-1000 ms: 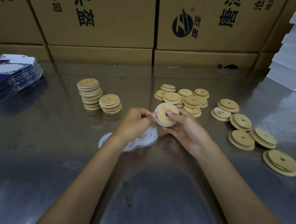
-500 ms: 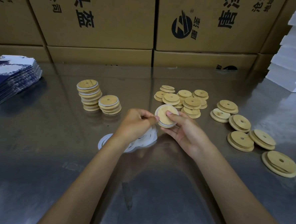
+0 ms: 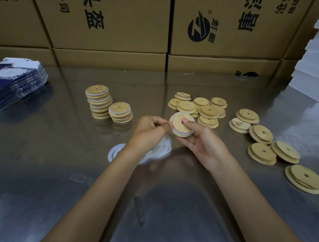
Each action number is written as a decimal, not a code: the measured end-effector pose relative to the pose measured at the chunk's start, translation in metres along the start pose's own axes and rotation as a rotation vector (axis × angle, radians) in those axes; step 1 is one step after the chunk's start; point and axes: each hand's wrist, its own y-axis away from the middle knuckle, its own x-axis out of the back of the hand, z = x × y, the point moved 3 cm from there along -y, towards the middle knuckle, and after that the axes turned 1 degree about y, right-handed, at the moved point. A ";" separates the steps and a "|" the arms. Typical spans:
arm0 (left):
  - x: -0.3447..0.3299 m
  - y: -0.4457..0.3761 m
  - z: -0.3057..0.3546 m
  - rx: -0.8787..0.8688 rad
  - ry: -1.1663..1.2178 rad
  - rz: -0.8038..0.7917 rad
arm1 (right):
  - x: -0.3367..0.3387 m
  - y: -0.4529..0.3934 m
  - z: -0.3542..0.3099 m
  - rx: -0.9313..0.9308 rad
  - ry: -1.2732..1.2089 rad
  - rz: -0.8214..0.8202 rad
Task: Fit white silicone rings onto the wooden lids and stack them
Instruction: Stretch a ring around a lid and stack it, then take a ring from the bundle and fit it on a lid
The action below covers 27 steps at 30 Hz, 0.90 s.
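My right hand (image 3: pixel 202 142) holds a round wooden lid (image 3: pixel 179 125) with a white silicone ring round its edge, thumb on the top face, fingers beneath. My left hand (image 3: pixel 148 130) pinches the ring at the lid's left rim. Under my left wrist lies a loose heap of white rings (image 3: pixel 115 151) on the steel table. Two stacks of lids with rings stand at the left, a tall one (image 3: pixel 98 102) and a short one (image 3: pixel 120 112). Bare lids lie in a pile (image 3: pixel 202 109) behind my hands and scattered to the right (image 3: pixel 261 153).
Cardboard boxes (image 3: pixel 112 24) wall off the back of the steel table (image 3: pixel 40 160). A stack of blue-and-white printed packs (image 3: pixel 13 85) sits at the far left. White foam slabs (image 3: pixel 318 70) are piled at the back right.
Both hands have stayed in place around the lid, with small finger shifts along its rim. Nothing else has moved.
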 end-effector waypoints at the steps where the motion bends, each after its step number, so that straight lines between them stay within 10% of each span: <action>1: 0.001 -0.001 0.000 -0.024 0.000 0.036 | 0.000 0.000 0.000 -0.020 0.045 -0.002; 17: -0.007 -0.001 -0.002 -0.368 -0.421 0.061 | -0.005 0.002 0.002 -0.076 0.106 -0.016; 27: 0.027 -0.008 0.000 -0.471 -0.439 0.400 | -0.005 0.000 0.002 -0.024 0.246 -0.065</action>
